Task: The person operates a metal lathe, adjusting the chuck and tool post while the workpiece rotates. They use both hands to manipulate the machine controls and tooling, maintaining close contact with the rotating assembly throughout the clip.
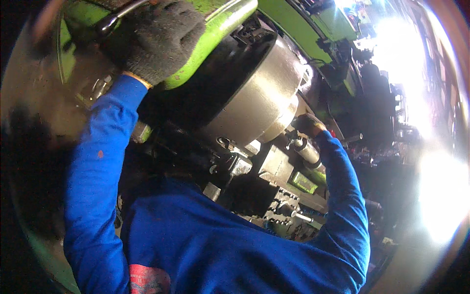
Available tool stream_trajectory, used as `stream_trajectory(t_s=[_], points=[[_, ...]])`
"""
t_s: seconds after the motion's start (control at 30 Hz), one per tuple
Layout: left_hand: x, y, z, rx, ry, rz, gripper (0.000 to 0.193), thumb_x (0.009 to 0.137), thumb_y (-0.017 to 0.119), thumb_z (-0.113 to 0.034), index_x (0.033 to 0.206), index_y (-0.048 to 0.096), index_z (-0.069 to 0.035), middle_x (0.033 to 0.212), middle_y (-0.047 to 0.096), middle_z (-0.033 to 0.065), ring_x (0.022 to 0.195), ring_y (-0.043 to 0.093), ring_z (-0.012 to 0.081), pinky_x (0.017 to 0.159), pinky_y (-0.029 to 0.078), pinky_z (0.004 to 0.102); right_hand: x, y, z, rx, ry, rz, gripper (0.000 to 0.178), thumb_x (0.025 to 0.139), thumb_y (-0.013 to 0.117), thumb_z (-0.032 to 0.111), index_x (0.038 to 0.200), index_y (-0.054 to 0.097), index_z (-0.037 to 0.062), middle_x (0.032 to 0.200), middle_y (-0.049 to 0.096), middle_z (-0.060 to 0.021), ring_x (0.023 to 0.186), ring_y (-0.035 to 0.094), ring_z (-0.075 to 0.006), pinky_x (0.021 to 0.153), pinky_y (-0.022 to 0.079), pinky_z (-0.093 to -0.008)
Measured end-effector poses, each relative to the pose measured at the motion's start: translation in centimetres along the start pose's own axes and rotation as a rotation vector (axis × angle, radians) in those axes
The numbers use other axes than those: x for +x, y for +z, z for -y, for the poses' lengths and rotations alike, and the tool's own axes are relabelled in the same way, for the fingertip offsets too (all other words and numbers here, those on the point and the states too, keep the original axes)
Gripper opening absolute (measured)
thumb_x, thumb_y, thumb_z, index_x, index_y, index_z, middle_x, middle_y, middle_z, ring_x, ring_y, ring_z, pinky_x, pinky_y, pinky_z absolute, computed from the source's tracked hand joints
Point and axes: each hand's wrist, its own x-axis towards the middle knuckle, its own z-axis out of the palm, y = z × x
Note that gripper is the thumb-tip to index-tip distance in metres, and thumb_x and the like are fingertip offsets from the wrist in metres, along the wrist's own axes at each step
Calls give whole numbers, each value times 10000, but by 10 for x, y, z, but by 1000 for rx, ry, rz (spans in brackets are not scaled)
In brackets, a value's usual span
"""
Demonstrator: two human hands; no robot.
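Note:
A large, round metal lathe chuck (257, 90) sits between my hands, at the end of a green headstock (191, 61). In a dark grey glove, my left hand (164, 44) lies over the headstock with its fingers curled in. Beside it, a dark-ended lever (110, 22) runs up toward the hand; whether the fingers are round it is hidden. My right hand (309, 125), gloved too, reaches to the chuck's front face on the right, close to a smaller metal ring (281, 122) there. Its fingertips are out of sight.
Below my right hand lies a metal cylinder (307, 151) with a small fitting. Nearer stand a bolted tool post (283, 206) and a handle (301, 215). A block (240, 164) sits under the chuck. Green machine parts (333, 22) rise behind; bright light glares at right.

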Motion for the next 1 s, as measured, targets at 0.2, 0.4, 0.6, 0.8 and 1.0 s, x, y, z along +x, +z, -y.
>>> stream_trajectory(t_s=[0.2, 0.4, 0.6, 0.8, 1.0], points=[[-1, 1, -1, -23, -24, 18, 164, 1054, 739, -197, 1157, 765, -72, 1193, 749, 176, 1146, 704, 416, 1015, 571, 525, -25, 0, -35, 167, -222, -176, 374, 947, 667, 21, 1290, 786, 112, 1194, 773, -95, 936, 747, -264, 875, 617, -395], [-4, 0, 2, -21, -29, -3, 160, 1048, 740, -190, 1138, 764, -60, 1171, 749, 182, 1134, 703, 414, 1006, 571, 525, -22, -9, -33, 678, 77, -53, 262, 1054, 640, 112, 1269, 783, 78, 1080, 748, -37, 902, 695, -137, 764, 568, -269], [8, -3, -6, 13, -2, 30, 160, 1044, 737, -192, 1136, 771, -64, 1162, 757, 173, 1129, 705, 411, 1009, 566, 524, 4, 18, -104, -106, -589, -257, 212, 1085, 613, 83, 1220, 776, 67, 1110, 760, -17, 980, 707, -136, 863, 581, -318], [3, -10, -5, 47, -45, 85, 161, 1043, 744, -184, 1143, 782, -64, 1177, 767, 157, 1144, 713, 387, 1027, 570, 505, -14, -6, -55, 606, -250, 1, 255, 1035, 653, 124, 1243, 785, 56, 1144, 775, -71, 1005, 722, -185, 855, 585, -339], [-6, -5, -2, 52, -59, 61, 188, 1043, 769, -178, 1193, 799, -70, 1262, 778, 143, 1220, 720, 358, 1086, 572, 472, -6, 0, -69, 542, -245, 57, 251, 1061, 639, 156, 1235, 786, 50, 1105, 785, -68, 976, 732, -179, 852, 586, -342]])
